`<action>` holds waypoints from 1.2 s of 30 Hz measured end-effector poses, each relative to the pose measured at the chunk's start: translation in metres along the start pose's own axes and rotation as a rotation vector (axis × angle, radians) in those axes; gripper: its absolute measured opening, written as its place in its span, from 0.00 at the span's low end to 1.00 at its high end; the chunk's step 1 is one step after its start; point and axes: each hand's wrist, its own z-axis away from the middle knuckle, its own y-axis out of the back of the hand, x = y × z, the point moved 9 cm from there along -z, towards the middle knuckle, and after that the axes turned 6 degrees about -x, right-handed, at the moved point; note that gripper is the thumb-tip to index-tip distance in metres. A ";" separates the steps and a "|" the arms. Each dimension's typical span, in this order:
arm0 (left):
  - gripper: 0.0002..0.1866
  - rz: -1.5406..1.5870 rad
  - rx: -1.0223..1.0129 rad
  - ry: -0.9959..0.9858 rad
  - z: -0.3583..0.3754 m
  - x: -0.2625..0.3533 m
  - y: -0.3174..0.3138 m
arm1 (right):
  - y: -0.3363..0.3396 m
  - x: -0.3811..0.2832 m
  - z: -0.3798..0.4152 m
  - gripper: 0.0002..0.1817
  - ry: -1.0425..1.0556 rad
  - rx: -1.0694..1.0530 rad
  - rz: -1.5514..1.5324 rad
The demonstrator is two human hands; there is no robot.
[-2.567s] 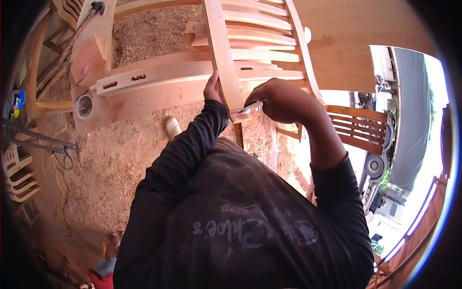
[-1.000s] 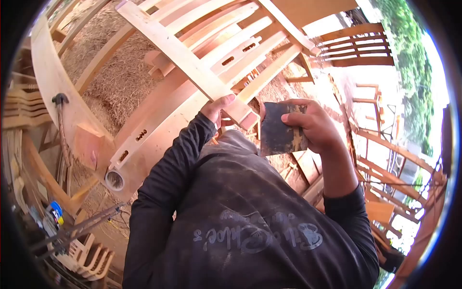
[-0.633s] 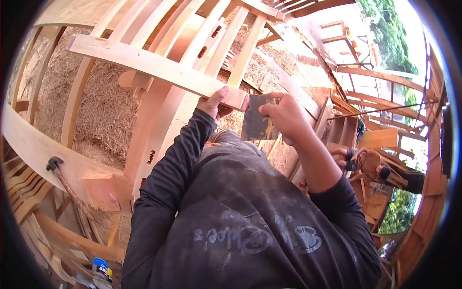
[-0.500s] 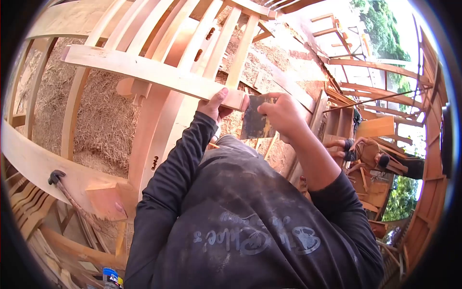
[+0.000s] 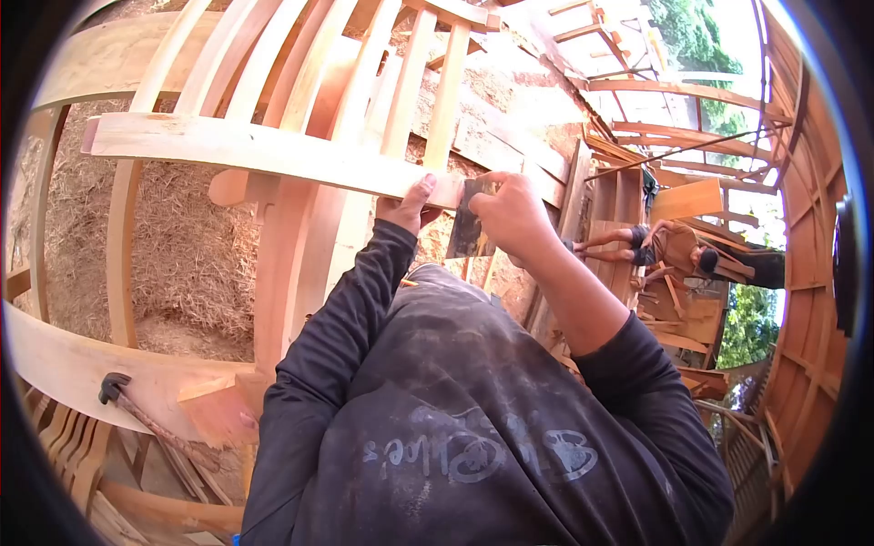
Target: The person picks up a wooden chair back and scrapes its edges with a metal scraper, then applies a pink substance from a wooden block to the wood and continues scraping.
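A pale wooden rail (image 5: pixel 264 150) with a row of upright slats (image 5: pixel 411 86) crosses the view in front of me. My left hand (image 5: pixel 407 209) grips the rail close to its right end, thumb on the upper face and fingers underneath. At that end, my right hand (image 5: pixel 513 217) holds a dark, flat plate with a worn, blotchy surface (image 5: pixel 465 232). Its fingers are closed on the plate's right side, and the plate's left edge is right at the rail end. What kind of tool the plate is, I cannot tell.
At lower left, a hammer (image 5: pixel 114 389) lies by a curved board (image 5: pixel 64 350) and a wood block (image 5: pixel 218 411). Shavings (image 5: pixel 187 246) cover the ground below the frame. Another person (image 5: pixel 674 247) is at the right among stacked timber and boards (image 5: pixel 689 197).
The view has shifted, so the surroundings sit further left. The plate now appears narrower, turned more edge-on at the rail end. Both hands keep their hold.
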 end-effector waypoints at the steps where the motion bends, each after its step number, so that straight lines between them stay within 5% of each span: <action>1: 0.18 -0.007 -0.001 0.000 0.000 0.001 0.000 | 0.002 0.000 0.000 0.22 -0.019 0.018 -0.014; 18: 0.17 -0.015 0.017 -0.011 -0.001 0.004 0.003 | 0.005 0.019 -0.028 0.21 -0.118 -0.009 -0.121; 34: 0.17 -0.019 -0.008 -0.044 -0.001 0.006 0.006 | 0.047 -0.024 -0.023 0.26 -0.076 0.076 -0.260; 36: 0.19 -0.025 -0.001 -0.055 -0.001 0.006 0.006 | 0.055 -0.018 -0.034 0.27 0.070 0.065 -0.256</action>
